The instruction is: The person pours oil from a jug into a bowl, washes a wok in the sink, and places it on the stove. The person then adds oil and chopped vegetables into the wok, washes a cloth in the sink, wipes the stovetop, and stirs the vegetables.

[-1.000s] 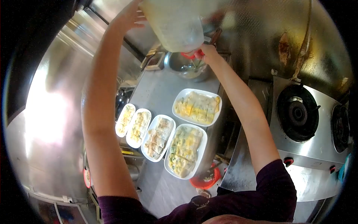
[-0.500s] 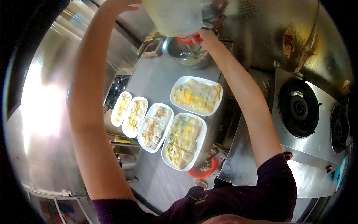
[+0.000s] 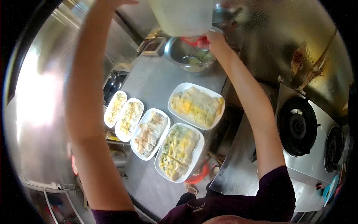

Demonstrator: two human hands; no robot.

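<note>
My right hand [image 3: 212,40] is closed round a red handle [image 3: 192,41] just under a large translucent container [image 3: 184,16], above a steel bowl [image 3: 192,61]. Greenish pieces lie in the bowl. My left hand [image 3: 125,2] is at the top edge, left of the container, fingers apart as far as they show; most of it is cut off. Below stand white dishes of cut, filled rolls: one [image 3: 196,105] at the right, one [image 3: 179,152] in front of it, and three narrower ones [image 3: 150,133], [image 3: 129,119], [image 3: 115,109] to the left.
A small square container [image 3: 153,46] stands left of the bowl on the steel table [image 3: 147,76]. At the right is a steel stove [image 3: 298,164] with black burners [image 3: 297,125]. A red basin [image 3: 197,176] sits low beyond the table's near edge.
The container and my right hand have shifted slightly right since the last frame. My left hand has risen toward the top edge. The whole view has tilted a little.
</note>
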